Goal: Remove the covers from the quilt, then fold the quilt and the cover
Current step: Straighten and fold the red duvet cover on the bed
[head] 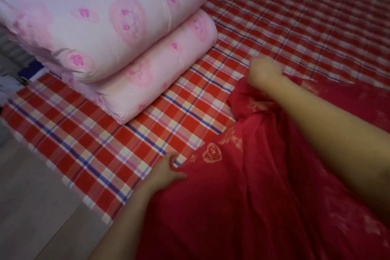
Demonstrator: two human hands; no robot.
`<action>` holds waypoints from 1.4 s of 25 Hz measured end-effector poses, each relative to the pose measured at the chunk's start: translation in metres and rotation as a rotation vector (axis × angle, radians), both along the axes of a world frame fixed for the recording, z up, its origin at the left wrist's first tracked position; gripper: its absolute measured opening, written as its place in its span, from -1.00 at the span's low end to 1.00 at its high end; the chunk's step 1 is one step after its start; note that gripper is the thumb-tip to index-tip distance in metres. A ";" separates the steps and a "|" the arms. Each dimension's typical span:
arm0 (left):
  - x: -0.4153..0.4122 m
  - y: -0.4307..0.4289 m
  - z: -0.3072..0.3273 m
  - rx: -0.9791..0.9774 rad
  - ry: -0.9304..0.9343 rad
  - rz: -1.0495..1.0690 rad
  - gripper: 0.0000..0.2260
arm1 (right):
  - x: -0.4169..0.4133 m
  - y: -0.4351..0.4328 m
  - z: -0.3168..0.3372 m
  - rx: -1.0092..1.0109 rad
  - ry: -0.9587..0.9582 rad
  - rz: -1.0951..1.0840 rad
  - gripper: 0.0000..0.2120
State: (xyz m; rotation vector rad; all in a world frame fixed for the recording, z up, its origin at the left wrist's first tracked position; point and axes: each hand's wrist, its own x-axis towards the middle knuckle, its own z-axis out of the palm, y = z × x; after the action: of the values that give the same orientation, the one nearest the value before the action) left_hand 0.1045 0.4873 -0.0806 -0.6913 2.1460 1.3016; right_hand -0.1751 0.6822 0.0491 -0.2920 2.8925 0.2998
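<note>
A bed (109, 145) in a red, white and blue checked sheet fills the view; its left edge meets a pale floor (31, 207); a deep red cover (242, 196) with heart motifs lies crumpled over the near right part of the bed; a pink flowered quilt (101, 34), folded into two thick layers, sits at the far left edge; the left hand (168, 172) pinches the cover's left edge, thumb on top; the right hand (263, 73), blurred and curled, is at the cover's far corner; whether it holds cloth cannot be told.
</note>
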 end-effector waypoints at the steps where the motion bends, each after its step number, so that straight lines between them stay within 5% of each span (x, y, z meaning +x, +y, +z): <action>1: -0.023 0.019 0.009 0.050 0.081 0.009 -0.21 | -0.007 -0.017 -0.004 -0.084 0.100 0.050 -0.46; 5: -0.071 0.092 -0.003 0.001 0.119 -0.113 -0.09 | -0.011 -0.008 -0.063 0.040 -0.251 -0.035 0.09; 8: -0.058 0.117 -0.035 -0.277 -0.038 -0.254 -0.32 | 0.023 0.052 -0.117 -0.124 -0.357 -0.291 -0.41; 10: -0.046 0.131 -0.046 -0.399 -0.164 -0.220 -0.44 | 0.037 0.076 -0.117 -0.535 -0.356 -0.504 -0.70; 13: -0.043 0.149 -0.051 -0.518 -0.299 -0.149 -0.54 | -0.002 0.117 -0.047 -1.618 -0.206 -0.987 -0.92; 15: -0.043 0.151 -0.042 -0.509 -0.339 -0.112 -0.41 | -0.028 0.158 0.022 -2.042 0.044 -0.995 -0.83; 17: -0.045 0.152 -0.033 -0.474 -0.354 -0.071 -0.30 | -0.029 0.185 0.074 -2.219 0.154 -0.814 -0.77; 22: -0.060 0.150 -0.020 -0.364 -0.345 -0.179 -0.44 | 0.028 0.191 0.076 -2.158 0.147 -0.635 -0.85; 26: -0.126 0.181 0.096 0.042 0.101 0.065 -0.61 | 0.129 0.188 -0.001 -1.686 -0.028 -0.485 -0.71; 28: -0.156 0.207 0.139 0.236 0.357 0.117 -0.41 | 0.178 0.172 -0.039 -1.372 -0.152 -0.309 -0.65; 30: -0.169 0.240 0.157 0.148 0.317 -0.213 0.04 | 0.205 0.160 -0.051 -1.239 -0.233 -0.188 -0.68; 31: -0.169 0.251 0.155 0.022 0.253 -0.302 0.10 | 0.213 0.158 -0.051 -1.187 -0.296 -0.138 -0.72; 32: -0.168 0.256 0.147 -0.033 0.181 -0.286 -0.05 | 0.216 0.157 -0.048 -1.117 -0.363 -0.092 -0.75; 35: -0.154 0.246 0.136 0.043 0.031 -0.152 -0.94 | 0.200 0.175 -0.031 -0.880 -0.702 -0.054 -0.87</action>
State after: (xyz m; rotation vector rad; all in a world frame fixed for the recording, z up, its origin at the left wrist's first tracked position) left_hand -0.0496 0.7330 0.0549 -0.4832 2.1430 1.2803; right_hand 0.0253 0.8570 0.0180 -0.3536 2.1452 -0.9190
